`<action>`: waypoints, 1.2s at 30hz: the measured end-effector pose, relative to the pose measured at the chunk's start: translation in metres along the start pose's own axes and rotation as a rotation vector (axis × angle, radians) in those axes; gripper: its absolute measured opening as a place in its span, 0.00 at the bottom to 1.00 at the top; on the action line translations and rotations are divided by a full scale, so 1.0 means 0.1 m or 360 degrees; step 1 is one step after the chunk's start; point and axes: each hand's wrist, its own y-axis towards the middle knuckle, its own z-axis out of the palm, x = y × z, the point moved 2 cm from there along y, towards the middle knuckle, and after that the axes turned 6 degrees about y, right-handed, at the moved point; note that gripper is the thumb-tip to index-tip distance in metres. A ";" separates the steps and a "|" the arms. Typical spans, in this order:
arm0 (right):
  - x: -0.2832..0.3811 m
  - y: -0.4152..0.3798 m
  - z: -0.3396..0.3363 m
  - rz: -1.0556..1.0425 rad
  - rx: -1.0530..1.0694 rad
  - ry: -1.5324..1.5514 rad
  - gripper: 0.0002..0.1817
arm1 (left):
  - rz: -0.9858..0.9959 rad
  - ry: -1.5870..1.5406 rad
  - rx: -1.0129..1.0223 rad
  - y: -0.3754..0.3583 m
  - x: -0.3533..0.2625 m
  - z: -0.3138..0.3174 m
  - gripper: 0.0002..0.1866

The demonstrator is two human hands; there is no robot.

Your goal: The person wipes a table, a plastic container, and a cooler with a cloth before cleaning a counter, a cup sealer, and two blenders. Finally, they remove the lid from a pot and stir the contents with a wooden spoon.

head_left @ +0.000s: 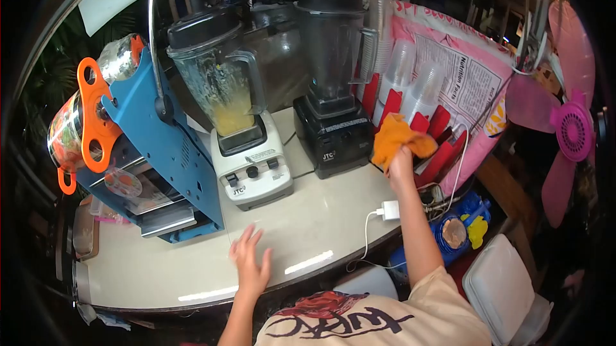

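My right hand (401, 163) grips an orange cloth (396, 139) at the right of the counter, beside the black blender (337, 144) and in front of a red cup rack (441, 121). Fingers apart and holding nothing, my left hand (250, 259) is over the front part of the counter (308, 233). The nearest thing to it is the white-based blender (253, 173), whose jug (221, 86) has yellowish residue inside. The black blender's jug (330, 44) looks dark and see-through.
A blue cup-sealing machine (160, 134) with orange film holders (96, 115) stands at the left. Clear plastic cups (423, 86) sit in the rack. A white charger (388, 210) with a cable lies at the counter's right edge. A pink fan (574, 131) is far right.
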 end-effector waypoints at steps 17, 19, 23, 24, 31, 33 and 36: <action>-0.50 2.52 0.69 0.0664 0.0398 -0.0674 0.16 | -0.0554 0.0418 -0.0601 -0.71 0.72 0.01 0.26; -0.60 2.57 0.54 0.0592 0.0502 -0.0594 0.18 | -0.0582 0.0445 -0.0598 -0.70 0.71 0.00 0.25; -0.57 2.11 0.47 0.0400 0.0797 -0.0142 0.24 | -0.0663 0.0402 -0.0593 -0.68 0.68 -0.04 0.25; -0.68 2.14 0.35 0.0355 0.0820 -0.0097 0.22 | -0.0669 0.0408 -0.0601 -0.68 0.68 -0.05 0.25; -0.37 0.82 0.45 -0.0949 0.0226 -0.2092 0.22 | -0.0669 0.0398 -0.0605 -0.68 0.71 -0.03 0.25; -0.24 0.15 0.90 -0.1239 0.0190 -0.2093 0.23 | -0.0638 0.0409 -0.0647 -0.69 0.72 -0.01 0.25; -0.33 -0.24 1.41 -0.1433 0.0334 -0.2040 0.24 | -0.0600 0.0420 -0.0697 -0.72 0.73 0.00 0.25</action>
